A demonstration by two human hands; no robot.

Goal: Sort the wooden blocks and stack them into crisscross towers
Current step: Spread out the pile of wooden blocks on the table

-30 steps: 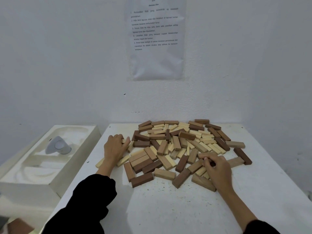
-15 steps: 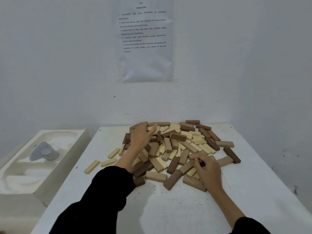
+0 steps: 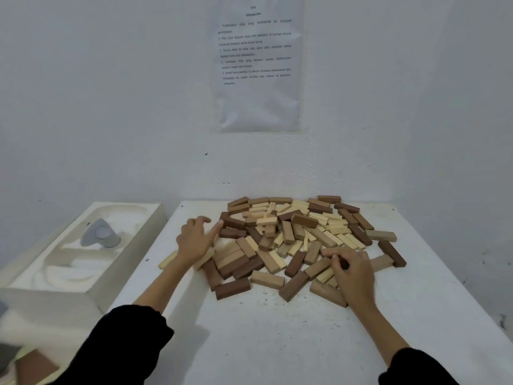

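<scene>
Sorting under way: both hands at the heap, no tower begun.

On the near part of the white table point(image 3: 277, 343), the right hand point(image 3: 354, 272) lies on the heap's front right edge, fingers curled down onto the pieces; whether it actually grips one cannot be told. The left hand point(image 3: 195, 241) rests on the heap's left edge, fingers loose and spread, forefinger reaching to a dark block point(image 3: 231, 223). The wooden blocks point(image 3: 291, 234) lie in one mixed heap, pale, tan and dark, across the middle and far side of the table. Judged rigid, light and smooth-faced; best taken across the long sides, thumb against fingers. Left of the table, a moulded white tray point(image 3: 133, 259) holds one grey object point(image 3: 100, 236). A printed sheet point(image 3: 258, 65) hangs on the wall behind.
</scene>
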